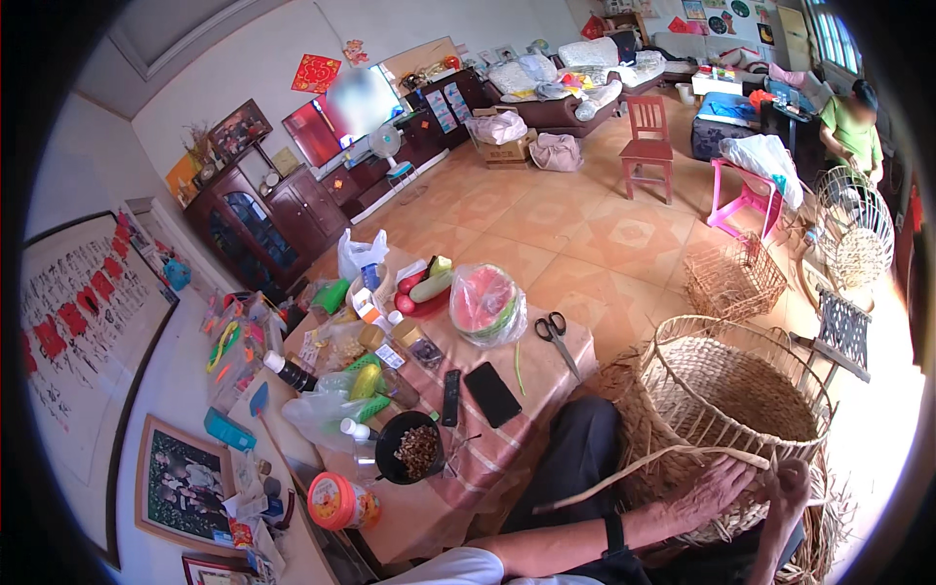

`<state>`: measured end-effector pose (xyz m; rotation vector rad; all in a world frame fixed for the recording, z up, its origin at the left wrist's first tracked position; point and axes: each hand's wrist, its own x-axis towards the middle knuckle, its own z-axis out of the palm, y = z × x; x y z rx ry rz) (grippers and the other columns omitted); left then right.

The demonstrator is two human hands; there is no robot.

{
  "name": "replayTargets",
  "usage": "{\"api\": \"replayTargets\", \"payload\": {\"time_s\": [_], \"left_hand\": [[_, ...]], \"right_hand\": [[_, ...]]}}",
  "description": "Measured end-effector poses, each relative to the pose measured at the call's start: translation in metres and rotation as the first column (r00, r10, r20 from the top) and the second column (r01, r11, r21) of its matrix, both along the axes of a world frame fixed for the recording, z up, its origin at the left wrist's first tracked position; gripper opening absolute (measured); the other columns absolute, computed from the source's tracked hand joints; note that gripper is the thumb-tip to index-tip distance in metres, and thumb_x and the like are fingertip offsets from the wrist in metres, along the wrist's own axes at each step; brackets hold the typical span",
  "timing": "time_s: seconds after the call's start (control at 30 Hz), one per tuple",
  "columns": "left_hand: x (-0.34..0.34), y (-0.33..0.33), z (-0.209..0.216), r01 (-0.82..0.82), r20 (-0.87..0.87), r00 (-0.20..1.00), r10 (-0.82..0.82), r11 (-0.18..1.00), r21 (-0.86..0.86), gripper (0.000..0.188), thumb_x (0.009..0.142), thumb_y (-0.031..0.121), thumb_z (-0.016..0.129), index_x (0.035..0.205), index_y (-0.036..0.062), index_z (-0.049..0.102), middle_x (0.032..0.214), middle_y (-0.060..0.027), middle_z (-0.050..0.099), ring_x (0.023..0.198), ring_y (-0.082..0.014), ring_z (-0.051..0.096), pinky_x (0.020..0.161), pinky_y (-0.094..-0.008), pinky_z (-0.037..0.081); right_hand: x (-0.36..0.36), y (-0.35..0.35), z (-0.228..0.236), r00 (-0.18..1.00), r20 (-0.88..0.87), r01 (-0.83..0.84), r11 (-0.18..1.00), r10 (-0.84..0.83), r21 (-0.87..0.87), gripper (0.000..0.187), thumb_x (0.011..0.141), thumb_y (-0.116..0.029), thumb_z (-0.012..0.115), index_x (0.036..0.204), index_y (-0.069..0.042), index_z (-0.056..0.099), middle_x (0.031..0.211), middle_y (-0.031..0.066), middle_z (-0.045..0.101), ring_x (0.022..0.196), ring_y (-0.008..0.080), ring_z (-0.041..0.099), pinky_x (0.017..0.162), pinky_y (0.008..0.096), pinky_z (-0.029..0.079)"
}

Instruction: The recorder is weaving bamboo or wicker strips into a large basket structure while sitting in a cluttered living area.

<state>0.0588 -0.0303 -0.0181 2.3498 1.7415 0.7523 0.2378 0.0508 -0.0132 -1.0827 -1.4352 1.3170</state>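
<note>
A large round straw basket (673,405) stands at my knees on the right, its weave dense below and open upright stakes along the rim. Across its near side runs a long pale strand (624,475), one end free over my dark trousers and the other at the rim between my hands. My left hand (717,490), with a dark band on its wrist, presses on the basket's near side, fingers bent at the rim just under the strand. Close beside it, my right hand (788,490) is closed at the rim; what its fingers pinch is hidden. Loose straw fringes hang below.
Left of me a cloth-covered table (507,429) holds scissors (556,343), a phone (492,394), a wrapped cut watermelon (486,304) and a dark pan (409,448). Beyond the basket are a wicker crate (733,278), a pink stool (743,198) and a person in green (850,132).
</note>
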Motion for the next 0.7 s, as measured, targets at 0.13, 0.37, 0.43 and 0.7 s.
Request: {"api": "replayTargets", "payload": {"time_s": [0.13,0.37,0.43,0.7], "left_hand": [[0.0,0.0,0.003,-0.026,0.012,1.0,0.026,0.998,0.059,0.061,0.084,0.021,0.066,0.138,-0.0039,0.049,0.132,-0.0194,0.053,0.128,-0.0318,0.05,0.114,-0.0441,0.038],[0.004,0.002,0.0,-0.023,-0.019,1.0,0.023,1.0,0.001,0.056,0.088,0.023,0.065,0.134,-0.0038,0.051,0.121,-0.0176,0.056,0.12,-0.0298,0.052,0.109,-0.042,0.04],[0.014,0.007,-0.018,-0.115,-0.037,0.991,0.127,0.964,0.24,0.044,0.092,0.024,0.058,0.123,-0.0058,0.055,0.111,-0.0185,0.058,0.106,-0.0295,0.056,0.097,-0.0399,0.045],[0.05,0.018,-0.064,-0.206,-0.409,0.872,0.269,0.96,0.192,0.054,0.099,0.027,0.041,0.138,-0.0086,0.05,0.134,-0.0236,0.056,0.126,-0.0351,0.053,0.107,-0.0475,0.043]], "right_hand": [[0.011,-0.007,-0.036,0.921,-0.333,0.122,0.961,-0.204,-0.249,0.017,0.094,-0.009,0.071,0.107,-0.009,0.06,0.086,-0.0017,0.065,0.065,0.0054,0.057,0.052,0.0189,0.041],[0.003,-0.028,-0.012,0.906,-0.332,0.174,0.945,-0.264,-0.277,0.024,0.097,-0.008,0.066,0.12,-0.006,0.059,0.1,-0.0003,0.064,0.082,0.0069,0.058,0.066,0.0219,0.045],[0.002,-0.031,0.015,0.99,-0.062,0.118,0.979,-0.13,-0.165,0.017,0.096,-0.009,0.064,0.111,-0.003,0.061,0.089,-0.0001,0.059,0.076,0.0075,0.052,0.065,0.0244,0.042],[-0.005,-0.003,0.011,0.887,0.455,-0.044,0.964,-0.084,0.262,0.025,0.096,-0.014,0.061,0.076,-0.007,0.048,0.064,-0.0018,0.042,0.056,0.0066,0.037,0.047,0.0268,0.028]]}}
